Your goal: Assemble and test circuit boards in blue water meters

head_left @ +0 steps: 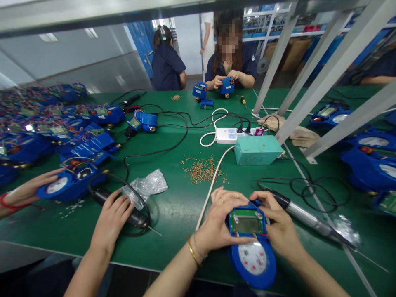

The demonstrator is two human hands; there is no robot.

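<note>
Between my two hands is a blue water meter (252, 258) with a round white dial at its near end and a green circuit board (247, 222) with a small display in its upper housing. My left hand (218, 216), with a ring and bracelets, grips the housing's left side, its thumb lying across the lower edge of the board. Around the right side of the housing curl the fingers of my right hand (280, 225). A silver and black electric screwdriver (309, 218) lies to the right of my right hand.
Loose brass screws (202, 170) lie beyond my hands, near a turquoise power box (259, 149) and a white power strip (227, 135). At left, a co-worker's hand (114, 216) rests on a black screwdriver (136, 218). Metal posts (337, 53) rise at right; blue meters (89, 142) crowd the left.
</note>
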